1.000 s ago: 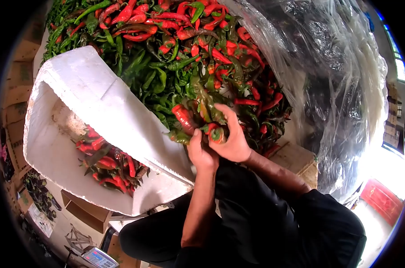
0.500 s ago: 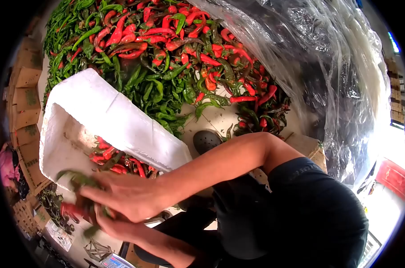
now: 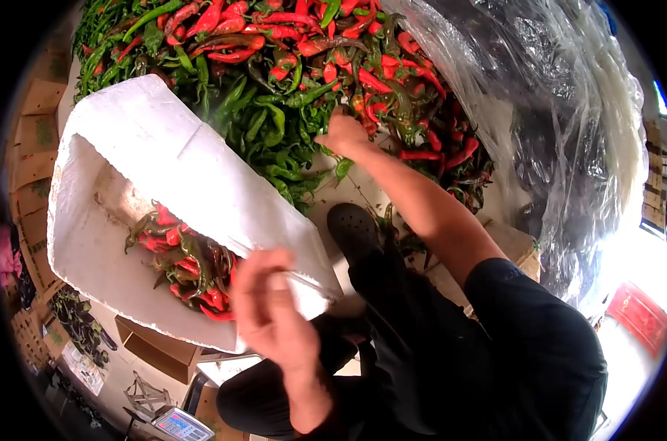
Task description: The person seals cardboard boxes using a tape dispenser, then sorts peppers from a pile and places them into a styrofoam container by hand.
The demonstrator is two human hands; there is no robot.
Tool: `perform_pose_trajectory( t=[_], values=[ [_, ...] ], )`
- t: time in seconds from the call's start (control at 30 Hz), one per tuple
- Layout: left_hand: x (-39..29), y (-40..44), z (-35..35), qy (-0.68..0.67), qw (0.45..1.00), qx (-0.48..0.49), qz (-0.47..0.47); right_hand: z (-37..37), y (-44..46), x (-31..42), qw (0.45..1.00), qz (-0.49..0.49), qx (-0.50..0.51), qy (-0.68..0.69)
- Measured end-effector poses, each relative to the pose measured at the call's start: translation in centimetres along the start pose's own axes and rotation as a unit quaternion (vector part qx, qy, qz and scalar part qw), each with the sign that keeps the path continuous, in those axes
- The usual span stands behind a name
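My right hand (image 3: 344,136) is at the edge of a heap of peppers. Its thumb and forefinger show apart, touching or close to the green peppers (image 3: 275,125) and red peppers (image 3: 370,81); the other fingers are hidden. My left hand (image 3: 271,301), a little blurred, hovers by the near corner of a white foam box (image 3: 194,169), its fingers loosely bent and nothing seen in them. Inside the tilted box, red and dark green peppers (image 3: 190,268) lie in a small pile, partly covered by the left hand.
Clear plastic sheeting (image 3: 525,88) rises along the right of the heap. A black clog (image 3: 352,228) stands on the tiled floor before it. Cardboard boxes (image 3: 36,151) line the left side. A digital scale (image 3: 183,425) and a brown carton (image 3: 153,349) are at the bottom.
Both hands held a bunch of peppers at the box opening; that bunch now appears to lie inside the box. My right hand has moved up to the heap, and the left has drawn back right.
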State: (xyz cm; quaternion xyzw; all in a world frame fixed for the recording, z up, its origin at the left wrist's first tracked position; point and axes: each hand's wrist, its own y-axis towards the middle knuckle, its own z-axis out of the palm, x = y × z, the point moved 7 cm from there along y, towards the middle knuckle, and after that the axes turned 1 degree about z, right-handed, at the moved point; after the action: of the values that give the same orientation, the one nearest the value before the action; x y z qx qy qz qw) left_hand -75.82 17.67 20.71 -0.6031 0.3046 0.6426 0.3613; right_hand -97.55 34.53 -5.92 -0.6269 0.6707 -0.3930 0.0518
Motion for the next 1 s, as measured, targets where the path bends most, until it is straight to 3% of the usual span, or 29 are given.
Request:
perform_pose_trajectory(
  t=[0.07, 0.1, 0.13, 0.17, 0.23, 0.33, 0.4, 0.43, 0.47, 0.53, 0.6, 0.67, 0.73, 0.8, 0.9, 0.97, 1.0],
  values=[
    [0.4, -1.7, 2.9, -0.016, 0.995, 0.056, -0.077, 1.2, 2.1, -0.6, 0.999, 0.007, 0.025, -0.032],
    [1.2, -2.5, 3.5, -0.007, 0.991, 0.074, -0.110, 0.8, 2.7, -1.2, 0.994, -0.010, 0.104, 0.011],
    [2.4, -3.3, 3.9, 0.003, 0.986, 0.088, -0.143, 0.0, 2.1, -2.1, 0.970, -0.061, 0.098, 0.215],
    [3.7, -4.1, 4.4, -0.011, 0.984, 0.095, -0.150, -0.6, 1.3, -3.3, 0.934, 0.005, 0.121, 0.337],
    [6.2, -5.1, 5.4, 0.025, 0.972, 0.130, -0.194, -2.8, -1.0, -5.1, 0.864, 0.023, 0.215, 0.455],
    [10.9, -6.6, 7.9, 0.016, 0.943, 0.178, -0.280, -3.3, -3.2, -8.2, 0.920, 0.003, 0.196, 0.338],
    [15.0, -8.1, 8.8, 0.022, 0.914, 0.208, -0.349, -4.0, -4.2, -10.7, 0.980, 0.037, 0.118, 0.153],
    [16.3, -8.5, 9.2, 0.031, 0.903, 0.219, -0.367, -3.5, -3.8, -12.2, 0.999, -0.019, 0.031, 0.014],
    [18.1, -9.0, 9.1, 0.021, 0.901, 0.209, -0.378, -3.0, -4.0, -13.1, 0.988, -0.074, -0.056, -0.126],
    [21.0, -9.0, 9.4, -0.002, 0.899, 0.189, -0.396, -0.5, -5.3, -12.3, 0.969, -0.096, -0.060, -0.219],
    [22.4, -7.6, 9.7, 0.086, 0.915, 0.166, -0.358, 1.3, -5.4, -11.2, 0.952, -0.110, -0.152, -0.244],
    [24.3, -5.3, 10.1, 0.188, 0.927, 0.147, -0.288, 2.0, -4.8, -10.4, 0.951, -0.070, -0.137, -0.267],
    [25.0, -2.6, 11.0, 0.183, 0.942, 0.080, -0.270, 2.3, -3.7, -10.3, 0.960, -0.069, -0.086, -0.258],
    [25.7, 0.1, 11.5, 0.245, 0.950, 0.030, -0.191, 1.3, -3.6, -10.8, 0.973, -0.056, -0.039, -0.222],
    [25.3, 3.7, 13.9, 0.426, 0.899, 0.097, -0.023, -1.7, -6.0, -11.8, 0.994, 0.002, 0.017, -0.112],
    [24.5, 5.2, 15.9, 0.548, 0.824, 0.114, 0.080, -1.2, -6.6, -15.7, 0.993, 0.023, 0.072, 0.090],
    [26.1, 6.0, 16.6, 0.565, 0.809, 0.157, 0.047, -0.9, -6.8, -16.8, 0.976, 0.033, 0.097, 0.191]
  ],
)
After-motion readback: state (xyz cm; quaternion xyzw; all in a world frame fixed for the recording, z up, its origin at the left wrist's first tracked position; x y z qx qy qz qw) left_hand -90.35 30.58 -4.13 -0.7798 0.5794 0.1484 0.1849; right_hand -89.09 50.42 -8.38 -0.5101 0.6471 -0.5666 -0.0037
